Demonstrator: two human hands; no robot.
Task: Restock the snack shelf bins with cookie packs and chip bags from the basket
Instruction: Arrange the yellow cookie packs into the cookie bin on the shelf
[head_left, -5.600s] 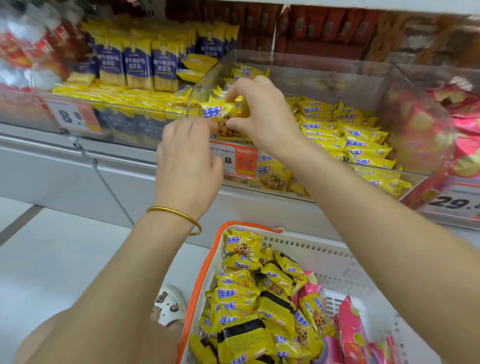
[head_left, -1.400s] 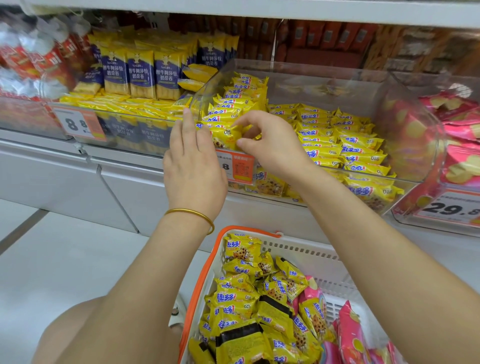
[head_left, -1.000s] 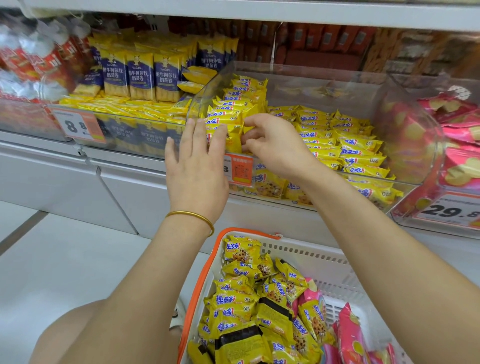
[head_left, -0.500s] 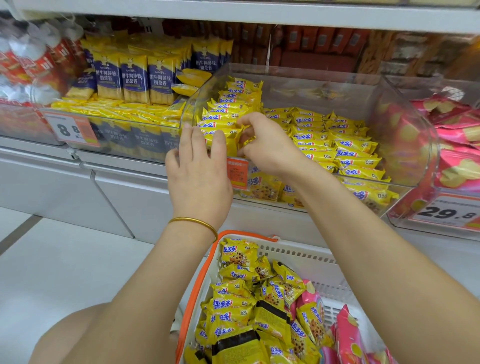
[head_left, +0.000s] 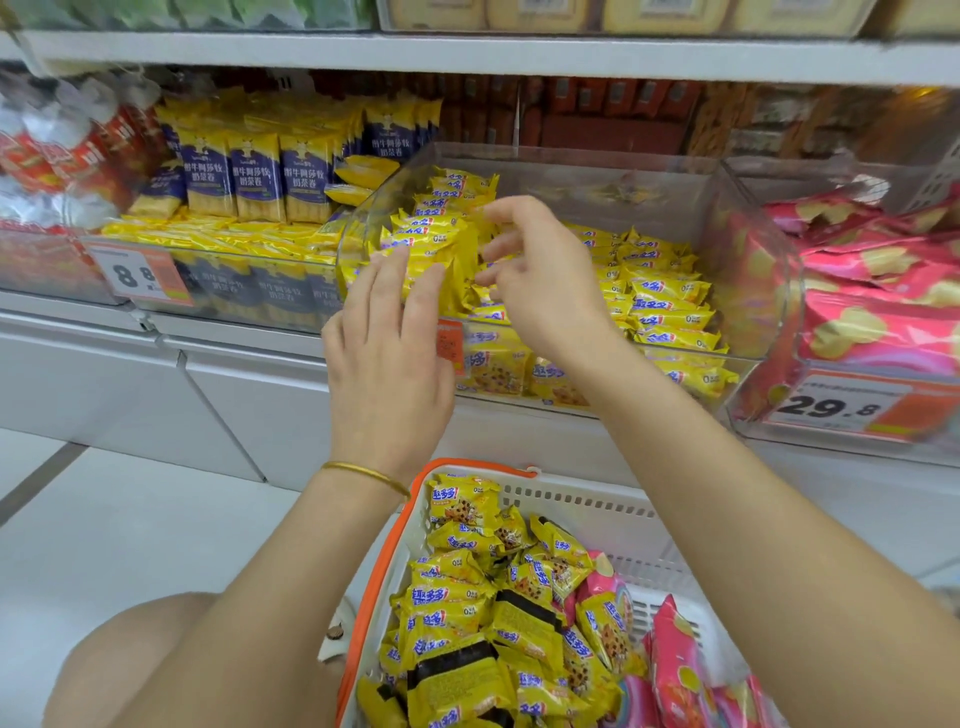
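Note:
A clear plastic shelf bin (head_left: 748, 249) holds rows of yellow cookie packs (head_left: 660, 296). A taller stack of these packs (head_left: 431, 234) stands at the bin's left end. My left hand (head_left: 387, 353) is at the bin's front wall with straight fingers reaching up by the stack. My right hand (head_left: 540, 275) hovers over the packs just right of the stack, fingers loosely curled and holding nothing. Below, a white basket with an orange rim (head_left: 597, 506) contains more yellow cookie packs (head_left: 467, 597) and pink chip bags (head_left: 675, 670).
Left of the bin sits a bin of yellow and blue wafer roll packs (head_left: 249, 176) with a price tag (head_left: 137, 273). On the right a bin of pink chip bags (head_left: 878, 291) carries a 29.8 tag (head_left: 831, 408). Another shelf runs overhead.
My right hand has lifted off the stack and its fingers have loosened. My left hand has stayed at the bin's front. The view has shifted slightly upward.

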